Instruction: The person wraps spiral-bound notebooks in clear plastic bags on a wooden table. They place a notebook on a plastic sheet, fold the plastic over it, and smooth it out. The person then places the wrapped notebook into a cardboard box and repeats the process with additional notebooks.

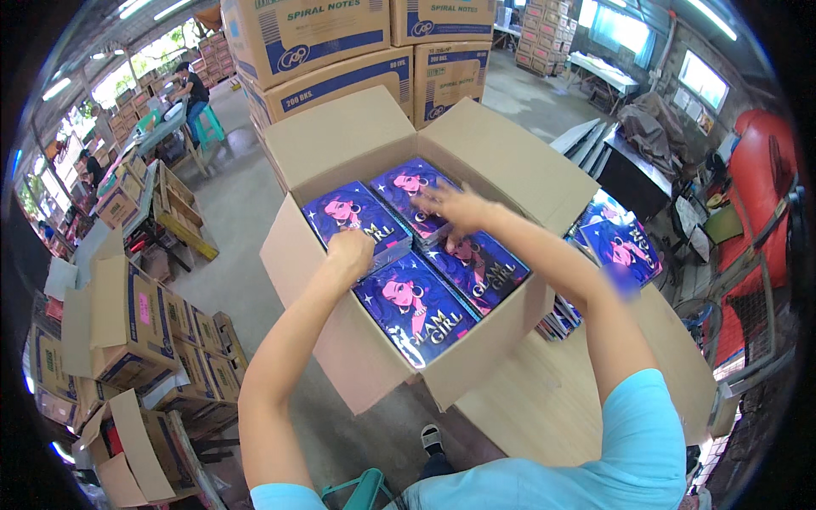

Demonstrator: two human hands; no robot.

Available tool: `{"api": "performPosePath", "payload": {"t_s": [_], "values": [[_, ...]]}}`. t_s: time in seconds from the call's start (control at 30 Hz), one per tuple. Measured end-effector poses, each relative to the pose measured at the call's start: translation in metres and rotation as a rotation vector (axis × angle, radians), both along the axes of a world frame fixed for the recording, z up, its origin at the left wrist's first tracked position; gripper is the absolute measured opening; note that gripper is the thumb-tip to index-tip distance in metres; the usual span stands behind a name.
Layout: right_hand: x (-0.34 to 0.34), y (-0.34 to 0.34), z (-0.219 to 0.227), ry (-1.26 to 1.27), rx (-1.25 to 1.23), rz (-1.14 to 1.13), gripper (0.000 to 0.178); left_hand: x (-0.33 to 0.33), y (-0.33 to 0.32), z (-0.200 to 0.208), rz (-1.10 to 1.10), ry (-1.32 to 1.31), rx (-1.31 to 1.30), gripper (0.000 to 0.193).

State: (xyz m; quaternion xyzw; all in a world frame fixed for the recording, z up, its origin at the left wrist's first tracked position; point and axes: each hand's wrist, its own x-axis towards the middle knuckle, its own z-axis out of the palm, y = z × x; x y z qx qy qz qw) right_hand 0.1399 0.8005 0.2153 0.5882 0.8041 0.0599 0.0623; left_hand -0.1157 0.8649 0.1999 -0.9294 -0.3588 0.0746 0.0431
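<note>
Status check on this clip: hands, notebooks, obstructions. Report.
Left hand curled at left notebook pile; right hand spread over far and right notebooks. Four covers facing up inside carton. Flaps open outward; right forearm passes above carton's edge.

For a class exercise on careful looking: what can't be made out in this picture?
In the head view:
Left hand: fingertips hidden behind its knuckles.
Right hand: blurred; exact contact unclear.
Open carton: bottom covered by spiral notebooks.
Teal stool: cut off by lower edge.
Far workers: handwork too small.

You have two hands (350,255) (459,208) at one open carton (510,327). Inside it, you see four notebook stacks (336,204) (406,183) (416,310) (486,276).
</note>
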Motion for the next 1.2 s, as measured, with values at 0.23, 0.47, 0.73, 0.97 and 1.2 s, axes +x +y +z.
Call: {"api": "performPosePath", "payload": {"t_s": [0.23,0.47,0.73,0.97,1.2], "values": [[-0.006,0.027,-0.033,0.042,0.127,-0.023,0.094,0.008,0.006,-0.024,-0.06,0.071,0.153,0.023],[-0.056,-0.088,0.049,0.302,0.481,0.03,0.078,0.002,-0.003,0.055,0.007,0.025,-0.189,0.048],[0.091,-0.35,0.001,1.177,1.487,-1.073,0.068,0.222,-0.14,0.056,-0.35,-0.838,-0.793,0.062],[0.171,-0.32,-0.01,1.626,0.989,-1.13,0.074,0.303,-0.164,0.064,-0.24,-0.476,-1.101,0.088],[0.149,-0.319,-0.007,2.376,0.713,-0.896,0.04,0.305,-0.191,0.065,-0.108,-0.478,-0.924,0.075]]}}
